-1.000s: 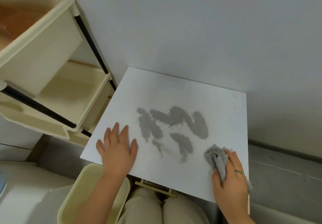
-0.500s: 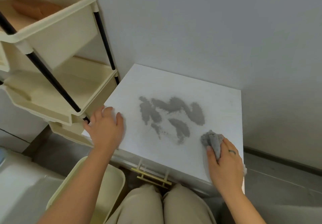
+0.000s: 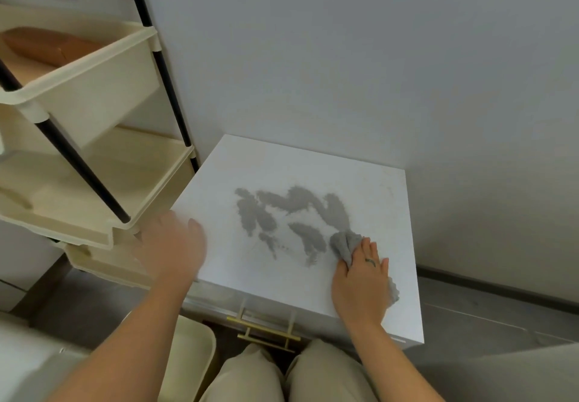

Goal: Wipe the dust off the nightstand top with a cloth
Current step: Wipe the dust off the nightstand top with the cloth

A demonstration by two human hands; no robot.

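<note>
The white nightstand top (image 3: 376,188) carries several grey dust smears (image 3: 291,210) across its middle. My right hand (image 3: 363,279) lies flat on a crumpled grey cloth (image 3: 344,243), pressing it onto the top at the right end of the dust; the cloth's front bunch touches a smear, and a bit of cloth shows under the hand's right side. My left hand (image 3: 172,245), blurred, rests at the top's front left corner with nothing in it.
A cream tiered cart (image 3: 87,163) with black poles stands tight against the nightstand's left side. A cream bin (image 3: 194,357) sits on the floor below my left arm. The drawer's gold handle (image 3: 266,334) is above my knees. A wall runs behind.
My right hand has slid the cloth up and left until it touches the dust. My left hand has shifted to the front left corner. The head camera has tilted up.
</note>
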